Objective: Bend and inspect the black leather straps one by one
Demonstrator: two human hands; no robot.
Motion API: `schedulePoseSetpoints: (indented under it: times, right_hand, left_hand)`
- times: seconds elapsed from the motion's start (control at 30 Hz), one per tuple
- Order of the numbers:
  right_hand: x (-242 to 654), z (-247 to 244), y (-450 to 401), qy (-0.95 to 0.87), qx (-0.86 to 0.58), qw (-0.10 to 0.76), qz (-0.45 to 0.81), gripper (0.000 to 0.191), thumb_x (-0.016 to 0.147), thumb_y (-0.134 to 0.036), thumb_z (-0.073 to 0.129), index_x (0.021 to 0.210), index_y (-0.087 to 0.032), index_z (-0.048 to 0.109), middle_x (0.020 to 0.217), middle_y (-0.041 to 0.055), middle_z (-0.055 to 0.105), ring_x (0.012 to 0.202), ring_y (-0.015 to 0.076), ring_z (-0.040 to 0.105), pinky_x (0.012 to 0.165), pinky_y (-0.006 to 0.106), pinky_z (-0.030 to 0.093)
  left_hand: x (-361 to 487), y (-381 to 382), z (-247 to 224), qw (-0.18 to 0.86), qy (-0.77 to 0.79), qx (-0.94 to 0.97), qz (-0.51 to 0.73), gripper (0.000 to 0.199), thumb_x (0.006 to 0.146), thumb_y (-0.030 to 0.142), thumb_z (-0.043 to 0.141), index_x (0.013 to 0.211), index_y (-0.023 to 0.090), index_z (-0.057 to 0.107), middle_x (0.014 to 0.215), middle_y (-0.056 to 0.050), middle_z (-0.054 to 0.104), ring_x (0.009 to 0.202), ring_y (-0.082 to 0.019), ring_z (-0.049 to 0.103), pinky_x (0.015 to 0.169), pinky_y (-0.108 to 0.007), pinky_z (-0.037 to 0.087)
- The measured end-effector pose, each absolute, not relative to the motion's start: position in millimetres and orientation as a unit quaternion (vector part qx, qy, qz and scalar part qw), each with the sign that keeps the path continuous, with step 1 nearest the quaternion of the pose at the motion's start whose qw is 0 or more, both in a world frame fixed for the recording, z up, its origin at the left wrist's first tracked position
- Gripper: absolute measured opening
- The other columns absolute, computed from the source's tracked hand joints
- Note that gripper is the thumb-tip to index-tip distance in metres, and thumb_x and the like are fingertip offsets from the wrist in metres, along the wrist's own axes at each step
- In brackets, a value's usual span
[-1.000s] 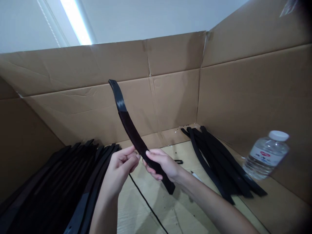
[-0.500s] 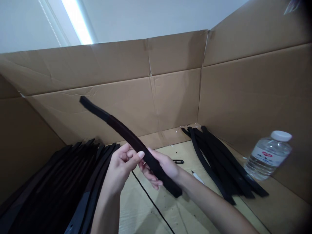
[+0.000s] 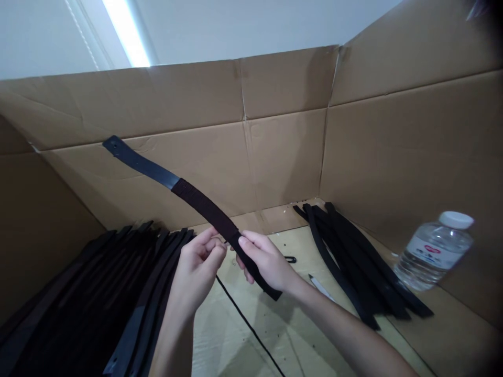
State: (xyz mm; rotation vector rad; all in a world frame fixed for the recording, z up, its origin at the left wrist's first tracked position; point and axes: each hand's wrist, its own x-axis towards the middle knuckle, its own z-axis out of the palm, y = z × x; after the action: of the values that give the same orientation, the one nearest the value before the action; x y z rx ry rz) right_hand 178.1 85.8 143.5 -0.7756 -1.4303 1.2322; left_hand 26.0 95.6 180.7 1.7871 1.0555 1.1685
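From my feed: right hand (image 3: pixel 267 259) grips the curved strip (image 3: pixel 205 205) on its lower black part, thumb on top, I'd say to steady it; strip is up in the air above the table (image 3: pixel 220 335), tilted, holed end high and left; left hand (image 3: pixel 198 267) looks pinched on the dark cord (image 3: pixel 249 324) beside the wrapped stretch, presumably to control it, though fingers hide the exact grip; left stack (image 3: pixel 78 298) and right bundle (image 3: pixel 349 262) flank the hands, likely for reach; bottle (image 3: pixel 436 254) sits outboard, probably clear of the elbow.

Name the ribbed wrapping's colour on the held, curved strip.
Dark reddish brown wrapping, clearest in head view.
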Motion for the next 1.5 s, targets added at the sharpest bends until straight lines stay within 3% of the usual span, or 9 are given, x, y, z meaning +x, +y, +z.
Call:
schedulePoseSetpoints:
  times: [0.23,0.4,0.57,0.8,1.0,1.17,1.3,1.4,1.5]
  right_hand:
    - [177,144,84,-0.600,-0.319,0.529,0.508,0.034,0.097,-0.045,0.038,0.076,-0.019,0.046,0.059,-0.0056,0.049,0.039,0.0055,0.043,0.038,0.019,0.033]
    - [178,144,85,-0.589,-0.283,0.523,0.548,0.035,0.095,-0.047,0.041,0.075,-0.018,0.046,0.057,-0.0056,0.049,0.038,0.0056,0.043,0.038,0.019,0.034]
    - [180,140,90,-0.538,-0.206,0.506,0.642,0.031,0.094,-0.045,0.046,0.082,-0.017,0.051,0.058,-0.0049,0.052,0.035,0.0071,0.046,0.035,0.020,0.038]
    - [180,133,95,-0.464,-0.063,0.424,0.776,0.029,0.096,-0.039,0.042,0.087,-0.015,0.055,0.053,-0.0051,0.052,0.031,0.0064,0.045,0.039,0.021,0.048]
    - [184,131,100,-0.462,-0.023,0.333,0.822,0.036,0.097,-0.040,0.033,0.090,-0.014,0.057,0.051,-0.0040,0.051,0.031,0.0076,0.044,0.038,0.021,0.047]
    - [181,131,101,-0.483,-0.111,0.329,0.804,0.033,0.095,-0.040,0.036,0.089,-0.015,0.056,0.045,-0.0065,0.045,0.030,0.0067,0.036,0.036,0.019,0.040]
    - [178,137,97,-0.510,-0.223,0.420,0.717,0.042,0.096,-0.054,0.032,0.089,-0.018,0.052,0.050,-0.0050,0.051,0.034,0.0074,0.041,0.038,0.020,0.037]
    - [178,140,94,-0.562,-0.294,0.472,0.612,0.037,0.096,-0.052,0.038,0.084,-0.019,0.049,0.058,-0.0037,0.055,0.042,0.0071,0.047,0.043,0.019,0.039]
    - [178,141,93,-0.596,-0.320,0.498,0.542,0.036,0.097,-0.049,0.038,0.079,-0.019,0.048,0.059,-0.0046,0.051,0.044,0.0062,0.043,0.042,0.018,0.036]
  left_hand:
    - [24,98,178,0.375,0.404,0.688,0.471,0.025,0.078,0.023,0.057,0.098,0.014,0.068,0.062,0.001,0.054,0.054,-0.010,0.041,0.048,-0.020,0.031]
    - [24,98,176,0.404,0.387,0.666,0.494,0.011,0.079,0.022,0.057,0.079,0.015,0.065,0.057,0.004,0.042,0.053,-0.008,0.032,0.047,-0.021,0.026]
    - [20,101,175,0.459,0.353,0.661,0.478,0.011,0.079,0.022,0.060,0.072,0.015,0.064,0.054,0.004,0.035,0.052,-0.008,0.028,0.047,-0.022,0.022]
    - [6,109,172,0.528,0.299,0.679,0.413,0.029,0.079,0.029,0.067,0.103,0.012,0.068,0.060,0.000,0.055,0.047,-0.006,0.037,0.045,-0.021,0.023]
    - [11,107,173,0.516,0.288,0.689,0.420,0.020,0.078,0.030,0.071,0.087,0.013,0.064,0.056,-0.001,0.061,0.046,-0.008,0.049,0.044,-0.019,0.031]
    - [17,106,174,0.461,0.322,0.682,0.468,0.021,0.074,0.029,0.075,0.075,0.014,0.060,0.049,0.004,0.054,0.044,-0.008,0.049,0.045,-0.019,0.035]
    - [19,106,172,0.422,0.355,0.681,0.482,0.022,0.075,0.031,0.073,0.081,0.014,0.061,0.052,0.005,0.050,0.046,-0.007,0.044,0.046,-0.019,0.031]
    - [19,105,173,0.399,0.379,0.676,0.489,0.021,0.077,0.031,0.071,0.084,0.014,0.060,0.054,0.006,0.046,0.047,-0.006,0.040,0.045,-0.019,0.028]
    - [20,104,175,0.371,0.396,0.693,0.475,0.017,0.078,0.028,0.067,0.078,0.014,0.059,0.053,0.007,0.041,0.048,-0.006,0.035,0.045,-0.019,0.026]
